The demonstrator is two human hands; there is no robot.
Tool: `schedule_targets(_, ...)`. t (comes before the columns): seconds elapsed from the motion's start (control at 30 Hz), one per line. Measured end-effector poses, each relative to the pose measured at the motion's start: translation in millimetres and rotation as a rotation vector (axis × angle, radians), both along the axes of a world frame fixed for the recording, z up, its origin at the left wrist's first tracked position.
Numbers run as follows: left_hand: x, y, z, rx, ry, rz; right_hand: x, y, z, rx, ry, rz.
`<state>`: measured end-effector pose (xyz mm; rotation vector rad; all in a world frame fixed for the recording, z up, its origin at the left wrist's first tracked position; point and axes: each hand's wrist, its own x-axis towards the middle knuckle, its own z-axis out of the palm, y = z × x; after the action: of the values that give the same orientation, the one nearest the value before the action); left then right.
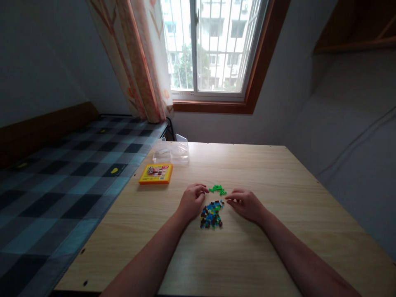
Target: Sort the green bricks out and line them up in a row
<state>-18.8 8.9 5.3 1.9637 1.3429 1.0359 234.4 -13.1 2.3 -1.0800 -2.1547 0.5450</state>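
Observation:
Small building bricks lie in two groups on the wooden table [253, 169]. A mixed heap of blue, brown, yellow and green bricks [211, 215] sits between my forearms. Just beyond it is a smaller cluster of bright green bricks [218, 189]. My left hand [193, 200] rests at the left of both groups, fingers loosely bent and their tips close to the green cluster. On the right side, my right hand [244, 203] has its index finger and thumb apart, pointing at the green bricks. No brick shows in either hand.
A yellow-orange box [155, 173] with a printed cover lies at the table's left edge. Behind it stands a clear plastic container [171, 152]. A bed with a checked sheet [77, 173] adjoins the table on the left; a barred window [213, 53] is ahead.

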Motion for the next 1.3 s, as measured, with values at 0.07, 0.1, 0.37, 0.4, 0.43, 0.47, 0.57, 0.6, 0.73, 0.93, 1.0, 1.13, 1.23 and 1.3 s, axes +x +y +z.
schedule_targets(0.07,-0.4,-1.9,1.0,-0.003,0.012,-0.035,-3.1,-4.6,4.5,-0.012,-0.011,0.058)
schedule_targets(0.1,-0.7,-3.0,1.7,-0.002,0.023,-0.067,-5.3,-6.3,6.1,-0.005,-0.026,0.084)
schedule_targets(0.37,-3.6,-7.1,8.3,0.044,0.145,-0.332,-11.5,-10.6,5.8,0.031,-0.126,0.167)
schedule_targets(0.4,-4.0,-6.5,8.3,0.043,0.161,-0.343,-11.3,-10.6,5.8,0.034,-0.134,0.172)
schedule_targets(0.43,-4.3,-5.7,7.8,0.043,0.175,-0.352,-11.2,-10.6,5.9,0.037,-0.143,0.177)
schedule_targets(0.47,-4.7,-4.8,7.0,0.041,0.185,-0.357,-11.3,-10.6,6.2,0.041,-0.154,0.182)
schedule_targets(0.57,-5.9,-2.4,3.9,0.036,0.198,-0.362,-11.7,-10.5,6.6,0.049,-0.179,0.196)
schedule_targets(0.6,-6.3,-2.0,3.0,0.034,0.198,-0.358,-11.8,-10.4,6.5,0.050,-0.180,0.197)
schedule_targets(0.73,-6.9,-2.5,2.6,0.017,0.188,-0.329,-11.8,-10.1,4.6,0.052,-0.149,0.190)
schedule_targets(0.93,-5.1,-5.1,5.3,0.031,0.168,-0.323,-11.8,-9.2,2.0,0.057,-0.128,0.168)
schedule_targets(1.0,-4.7,-5.4,5.7,0.033,0.181,-0.340,-11.7,-9.3,2.6,0.056,-0.140,0.168)
schedule_targets(1.13,-5.0,-5.2,5.4,0.029,0.200,-0.338,-11.6,-9.8,5.1,0.053,-0.137,0.179)
schedule_targets(1.23,-5.6,-4.9,4.8,0.036,0.204,-0.333,-11.9,-10.0,5.8,0.047,-0.118,0.174)
schedule_targets(1.3,-5.9,-4.9,4.3,0.047,0.210,-0.338,-12.2,-10.0,5.6,0.043,-0.118,0.168)
